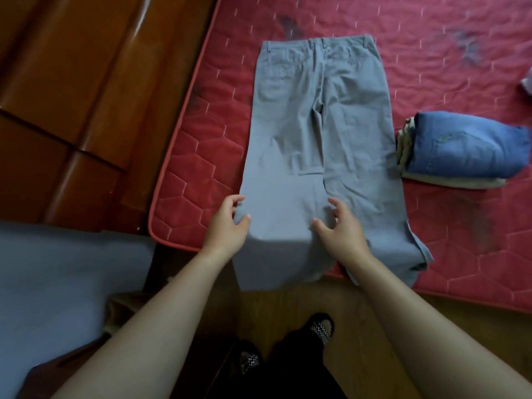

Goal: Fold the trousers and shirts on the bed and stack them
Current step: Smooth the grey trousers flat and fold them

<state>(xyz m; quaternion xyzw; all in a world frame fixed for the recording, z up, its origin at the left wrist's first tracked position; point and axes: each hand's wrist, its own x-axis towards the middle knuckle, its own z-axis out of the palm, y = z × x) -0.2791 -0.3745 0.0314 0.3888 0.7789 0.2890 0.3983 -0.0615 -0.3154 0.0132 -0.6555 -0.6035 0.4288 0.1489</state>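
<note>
Shows grey trousers (316, 125) spread seat-up at frame centre on the red mattress (201, 168), waistband toward the top, both cuffs hanging past the mattress edge at lower centre above the wooden floor (288, 306). Shows the left hand (230, 223) at the outer edge of the left-of-frame leg, thumb and fingertips closed on that edge in a pinch. Shows the right hand (341, 226) over the inner seam, fingers spread and bent above the cloth, hold or mere touch not discernible. Appears to be the lengthwise fold, leg onto leg. To do well: take the pinched leg along its outer seam, lift only just clear of the mattress, carry across toward the right of frame, and align seam on seam and cuff on cuff before releasing. Anchor the crotch line to keep the other leg from shifting, then smooth toward the waistband to drive out creases. Afterwards fold crosswise to match the finished stack (460, 148), blue denim on beige, at right of frame just beside the trousers.
</note>
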